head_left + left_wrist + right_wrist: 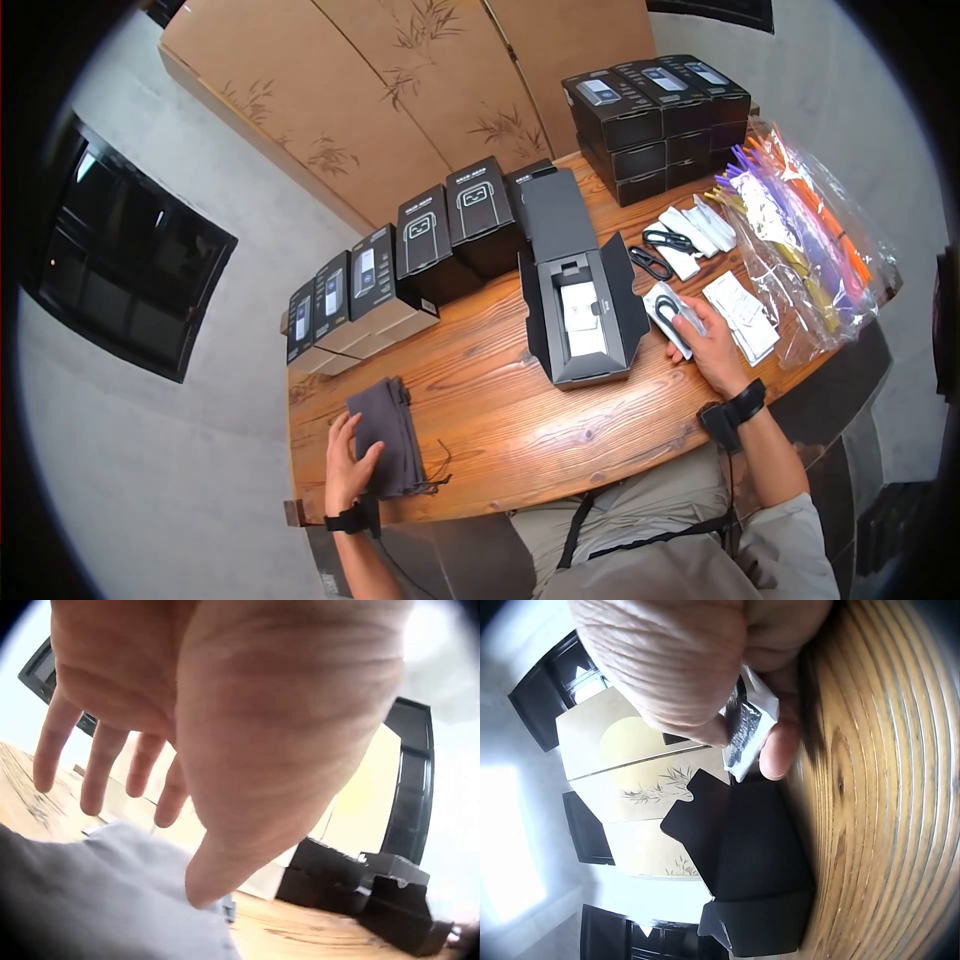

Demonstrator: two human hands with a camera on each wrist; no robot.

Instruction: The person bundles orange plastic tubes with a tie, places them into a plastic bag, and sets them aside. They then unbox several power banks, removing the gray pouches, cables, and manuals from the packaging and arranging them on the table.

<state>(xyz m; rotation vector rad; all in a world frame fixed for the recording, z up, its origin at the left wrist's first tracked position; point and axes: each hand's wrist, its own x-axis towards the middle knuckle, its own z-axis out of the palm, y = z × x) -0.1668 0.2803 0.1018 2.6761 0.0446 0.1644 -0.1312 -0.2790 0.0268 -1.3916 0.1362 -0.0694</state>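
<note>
My right hand [710, 345] pinches a small clear bag with a coiled black cable [662, 308] between thumb and fingers. The right wrist view shows this bag's crinkled white end [754, 724] between the fingertips. Left of it stands an open black box [590, 372], lid raised and side flaps spread, with white paper pieces [581, 318] inside. At the table's left, my left hand [348, 462] is over the edge of a stack of dark grey drawstring pouches [388, 430], fingers spread and holding nothing. Grey cloth [112, 892] lies below that palm in the left wrist view.
Closed black boxes [430, 230] line the back left of the wooden table [490, 410]; more black boxes [665, 120] are stacked at back right. Bagged cables [668, 240], white leaflets [742, 315] and clear bags of coloured strips [800, 230] lie on the right.
</note>
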